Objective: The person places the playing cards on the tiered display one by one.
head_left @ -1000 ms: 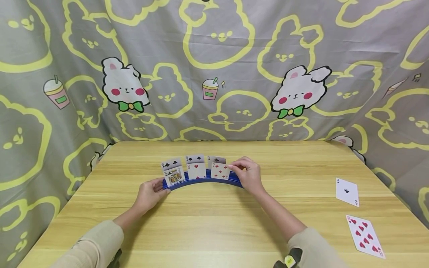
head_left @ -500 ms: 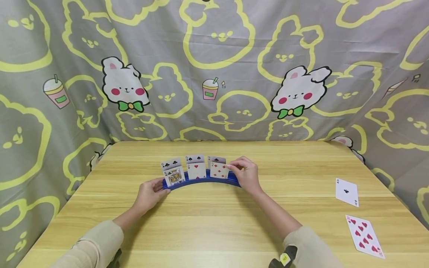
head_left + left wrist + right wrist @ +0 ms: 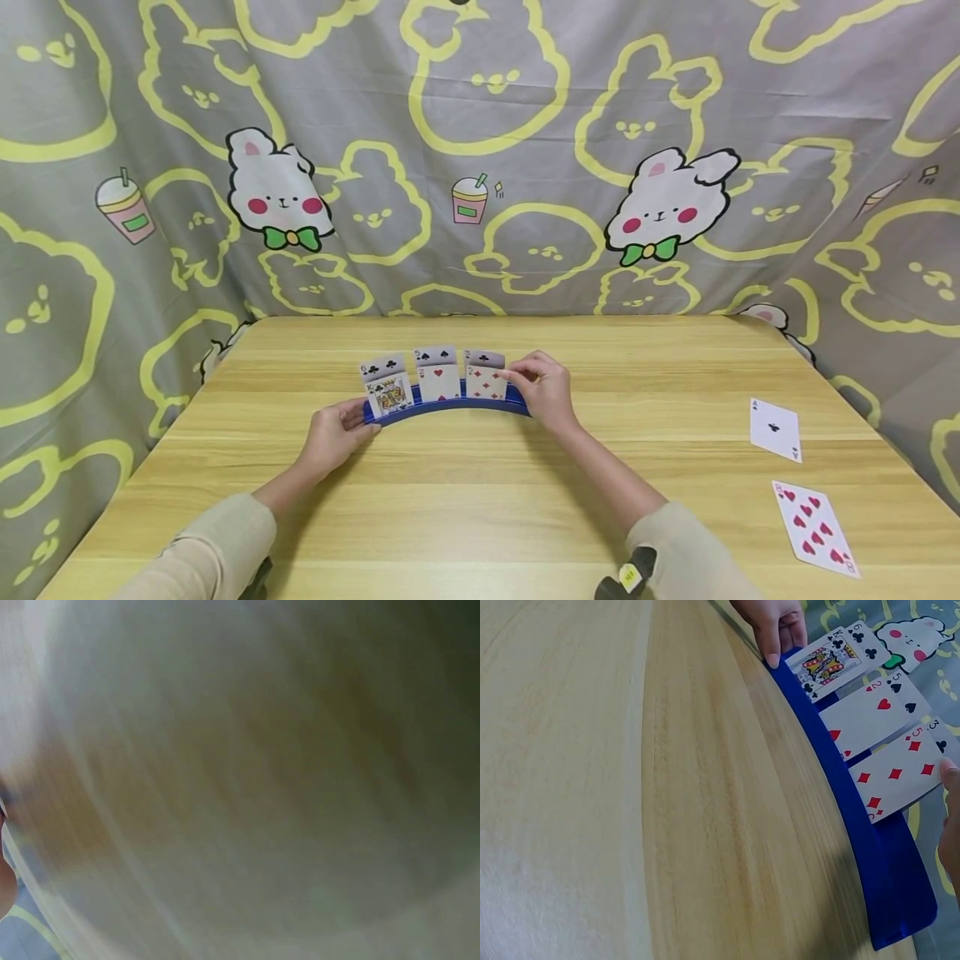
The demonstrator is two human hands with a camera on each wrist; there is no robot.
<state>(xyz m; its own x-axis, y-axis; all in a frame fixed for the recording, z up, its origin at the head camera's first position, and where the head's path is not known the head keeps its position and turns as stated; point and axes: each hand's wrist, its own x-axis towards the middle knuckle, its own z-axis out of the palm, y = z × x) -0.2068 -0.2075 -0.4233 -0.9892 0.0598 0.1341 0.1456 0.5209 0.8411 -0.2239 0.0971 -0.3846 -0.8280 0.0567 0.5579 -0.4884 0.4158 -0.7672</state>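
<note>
My left hand grips the left end of a curved blue card holder, thumb in front. The right hand pinches the right edge of the five of diamonds, which stands in the holder's front slot before the three of clubs. In the middle, the two of hearts stands before the five of spades. At the left end, the king of clubs fronts the six of clubs. The left wrist view is mostly blurred tabletop with a sliver of finger.
On the right of the wooden table lie two face-up cards, the ace of clubs and, nearer, the eight of hearts. A grey cartoon-print curtain hangs behind and beside the table.
My right hand has slid a little to the left with the five of diamonds, which now lines up over the three of clubs. The left hand has stayed put.
</note>
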